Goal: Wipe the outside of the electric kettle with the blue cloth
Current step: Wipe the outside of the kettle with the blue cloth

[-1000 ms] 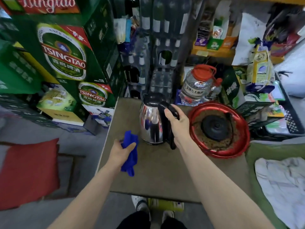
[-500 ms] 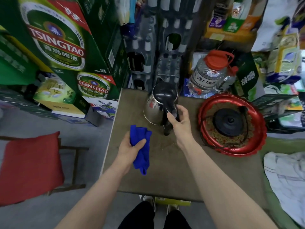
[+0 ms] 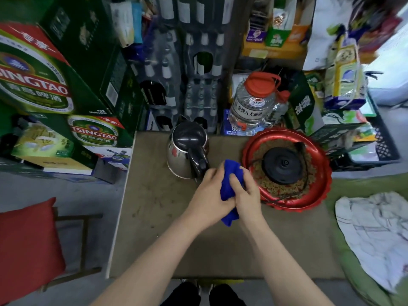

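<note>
Blue cloth (image 3: 229, 184), one piece, is bunched between two hands, left hand (image 3: 207, 200) and right hand (image 3: 246, 195) both clasped around it, just beside one steel kettle (image 3: 178, 155) standing on the counter (image 3: 154, 217); one red tray (image 3: 313, 195) holds one black base (image 3: 282, 165).

I see a grey floor (image 3: 72, 195), green beer boxes (image 3: 72, 69) stacked left, a red-cushioned chair (image 3: 26, 237), and daylight at the right.

both hands, left hand (image 3: 207, 200) and right hand (image 3: 246, 193), clutch the blue cloth (image 3: 230, 184) just beside the kettle (image 3: 187, 154) on the table (image 3: 154, 217).
</note>
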Action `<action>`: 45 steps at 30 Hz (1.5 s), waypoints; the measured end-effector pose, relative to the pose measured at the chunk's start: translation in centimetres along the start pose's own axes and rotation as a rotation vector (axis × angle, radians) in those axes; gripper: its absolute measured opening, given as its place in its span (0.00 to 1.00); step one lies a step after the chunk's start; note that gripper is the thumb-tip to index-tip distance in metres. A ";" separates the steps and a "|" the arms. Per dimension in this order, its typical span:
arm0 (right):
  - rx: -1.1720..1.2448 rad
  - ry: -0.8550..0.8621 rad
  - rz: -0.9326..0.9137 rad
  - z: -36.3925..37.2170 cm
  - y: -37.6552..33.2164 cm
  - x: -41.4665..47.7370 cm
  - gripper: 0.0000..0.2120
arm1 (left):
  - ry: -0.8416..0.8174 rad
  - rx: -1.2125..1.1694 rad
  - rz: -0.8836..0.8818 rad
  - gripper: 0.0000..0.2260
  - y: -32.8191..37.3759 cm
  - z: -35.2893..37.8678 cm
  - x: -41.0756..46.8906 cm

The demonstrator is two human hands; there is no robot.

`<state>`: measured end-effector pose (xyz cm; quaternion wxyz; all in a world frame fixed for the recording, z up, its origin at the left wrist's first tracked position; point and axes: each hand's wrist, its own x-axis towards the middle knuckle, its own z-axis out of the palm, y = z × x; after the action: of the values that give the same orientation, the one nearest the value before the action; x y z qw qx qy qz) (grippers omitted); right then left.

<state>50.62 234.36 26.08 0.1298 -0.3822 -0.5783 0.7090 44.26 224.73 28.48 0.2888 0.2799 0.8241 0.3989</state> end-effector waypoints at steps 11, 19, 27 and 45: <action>-0.225 0.049 -0.137 2.6 -1.6 11.5 0.17 | 0.429 0.289 -0.414 0.46 -2.7 -3.7 11.1; -0.257 -0.091 -0.113 7.1 5.0 15.5 0.17 | 0.528 0.192 -0.161 0.40 -5.7 -4.4 8.2; -0.463 -0.112 -0.185 7.9 5.0 12.1 0.19 | 0.493 -0.184 -0.200 0.51 -9.7 -8.5 1.6; -0.763 -0.334 -0.775 14.4 1.5 5.5 0.13 | 0.445 -0.101 -0.263 0.47 -11.2 -10.1 -2.4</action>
<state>37.35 226.99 23.13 0.1403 -0.0446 -0.9041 0.4012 36.25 212.15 25.12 0.1635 0.0610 0.8758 0.4500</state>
